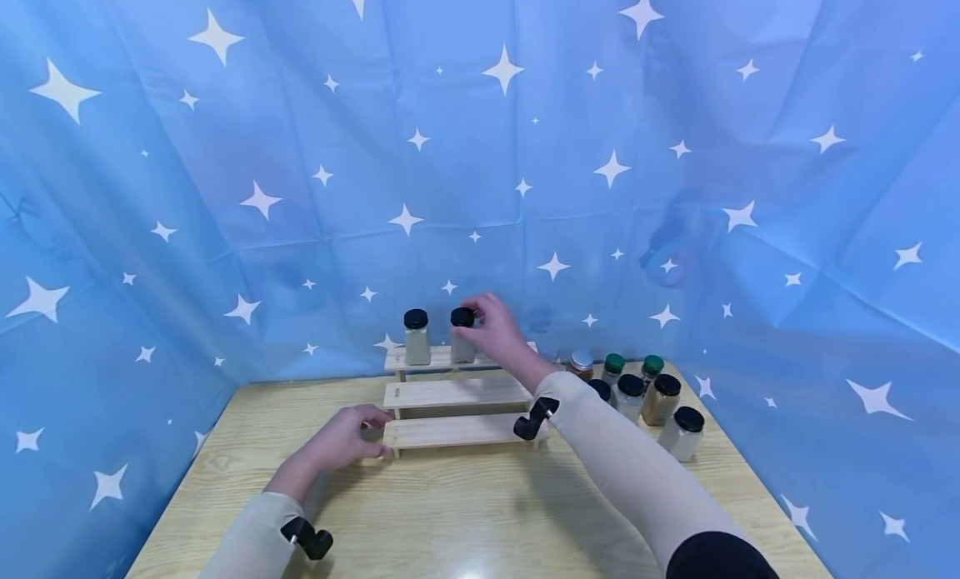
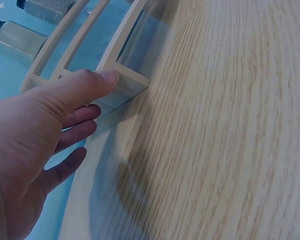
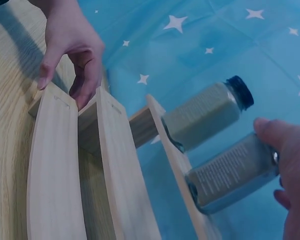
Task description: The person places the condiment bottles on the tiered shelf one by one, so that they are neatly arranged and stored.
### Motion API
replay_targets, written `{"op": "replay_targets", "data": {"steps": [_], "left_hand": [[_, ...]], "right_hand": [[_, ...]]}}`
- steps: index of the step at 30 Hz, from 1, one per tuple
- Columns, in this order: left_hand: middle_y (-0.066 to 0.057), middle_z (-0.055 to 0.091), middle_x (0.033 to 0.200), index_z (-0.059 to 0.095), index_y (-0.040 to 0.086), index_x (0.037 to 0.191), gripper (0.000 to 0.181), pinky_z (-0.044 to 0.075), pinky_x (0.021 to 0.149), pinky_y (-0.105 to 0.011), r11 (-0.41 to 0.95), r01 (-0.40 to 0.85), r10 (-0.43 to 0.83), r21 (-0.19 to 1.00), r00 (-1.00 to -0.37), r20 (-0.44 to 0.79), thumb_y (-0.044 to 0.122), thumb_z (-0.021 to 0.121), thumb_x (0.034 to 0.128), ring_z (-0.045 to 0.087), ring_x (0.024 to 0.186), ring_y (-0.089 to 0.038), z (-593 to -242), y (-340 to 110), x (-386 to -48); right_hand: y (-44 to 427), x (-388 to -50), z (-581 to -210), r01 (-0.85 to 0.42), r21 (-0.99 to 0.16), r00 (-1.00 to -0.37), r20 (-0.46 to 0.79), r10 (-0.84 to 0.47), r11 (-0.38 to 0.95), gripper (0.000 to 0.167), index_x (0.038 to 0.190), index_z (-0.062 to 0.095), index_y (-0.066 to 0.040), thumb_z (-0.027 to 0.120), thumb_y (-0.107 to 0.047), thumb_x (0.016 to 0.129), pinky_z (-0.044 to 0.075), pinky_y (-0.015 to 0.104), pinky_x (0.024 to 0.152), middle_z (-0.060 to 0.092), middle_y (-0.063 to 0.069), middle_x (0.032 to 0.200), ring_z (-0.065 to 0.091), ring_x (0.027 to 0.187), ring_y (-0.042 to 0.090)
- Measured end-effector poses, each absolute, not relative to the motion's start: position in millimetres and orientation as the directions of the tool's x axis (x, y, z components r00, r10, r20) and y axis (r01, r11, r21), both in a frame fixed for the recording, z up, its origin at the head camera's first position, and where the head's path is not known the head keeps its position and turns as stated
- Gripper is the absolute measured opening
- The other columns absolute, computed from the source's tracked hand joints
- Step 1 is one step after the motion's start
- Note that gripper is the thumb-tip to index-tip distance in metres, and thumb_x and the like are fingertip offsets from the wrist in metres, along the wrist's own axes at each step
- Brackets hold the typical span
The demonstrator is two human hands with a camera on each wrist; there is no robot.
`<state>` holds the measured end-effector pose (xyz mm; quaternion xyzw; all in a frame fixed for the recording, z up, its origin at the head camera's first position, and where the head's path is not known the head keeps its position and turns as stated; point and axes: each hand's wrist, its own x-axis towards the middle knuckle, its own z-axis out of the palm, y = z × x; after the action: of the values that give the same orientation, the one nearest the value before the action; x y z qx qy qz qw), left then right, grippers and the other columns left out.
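Observation:
A three-tier wooden spice rack (image 1: 457, 430) stands at the table's back. My left hand (image 1: 341, 439) pinches the left end of its lowest shelf; in the left wrist view the thumb (image 2: 90, 85) presses the front corner and the fingers bend behind. On the top shelf my right hand (image 1: 495, 333) holds a black-capped glass spice jar (image 1: 462, 347) near its cap, and the jar's base meets the shelf in the right wrist view. Left of it another black-capped spice jar (image 1: 417, 346), with pale contents, stands upright on the same shelf.
Several more spice jars crowd the table right of the rack, among them a green-capped jar (image 1: 652, 367), a white-capped jar (image 1: 581, 363) and a black-capped jar (image 1: 682, 433). A blue star-patterned curtain (image 1: 465, 187) hangs close behind the rack.

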<state>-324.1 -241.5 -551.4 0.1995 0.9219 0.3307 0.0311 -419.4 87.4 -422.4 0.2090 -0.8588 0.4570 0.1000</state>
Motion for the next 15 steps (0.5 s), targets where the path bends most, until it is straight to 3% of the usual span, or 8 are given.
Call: {"op": "replay_targets", "data": {"steps": [5, 8, 15], "left_hand": [[-0.009, 0.075, 0.131, 0.076, 0.009, 0.134, 0.055, 0.058, 0.106, -0.057, 0.698, 0.35, 0.392, 0.625, -0.917, 0.075, 0.024, 0.097, 0.0856, 0.071, 0.118, -0.031, -550.1, -239.0, -323.2], [-0.009, 0.075, 0.131, 0.076, 0.009, 0.134, 0.055, 0.058, 0.106, -0.058, 0.701, 0.35, 0.394, 0.622, -0.916, 0.072, 0.025, 0.097, 0.0856, 0.071, 0.118, -0.031, -549.9, -238.3, -322.8], [-0.008, 0.075, 0.129, 0.077, 0.01, 0.133, 0.057, 0.058, 0.107, -0.059, 0.711, 0.34, 0.385, 0.616, -0.921, 0.064, 0.028, 0.099, 0.0845, 0.071, 0.119, -0.032, -550.6, -239.7, -322.6]], "right_hand": [[100.3, -409.3, -420.9, -0.455, -0.764, -0.889, 0.365, -0.275, 0.458, 0.065, 0.148, 0.063, -0.001, 0.091, -0.029, 0.096, 0.056, 0.052, 0.106, 0.06, 0.014, 0.137, 0.059, 0.127, 0.04], [113.5, -399.5, -419.5, -0.453, -0.774, -0.89, 0.369, -0.266, 0.443, 0.06, 0.146, 0.064, -0.001, 0.09, -0.025, 0.097, 0.054, 0.058, 0.109, 0.06, 0.019, 0.139, 0.059, 0.125, 0.038], [146.2, -382.0, -416.7, -0.458, -0.752, -0.889, 0.38, -0.257, 0.473, 0.049, 0.138, 0.07, -0.007, 0.09, -0.023, 0.097, 0.056, 0.053, 0.103, 0.064, 0.009, 0.13, 0.061, 0.116, 0.029]]}}
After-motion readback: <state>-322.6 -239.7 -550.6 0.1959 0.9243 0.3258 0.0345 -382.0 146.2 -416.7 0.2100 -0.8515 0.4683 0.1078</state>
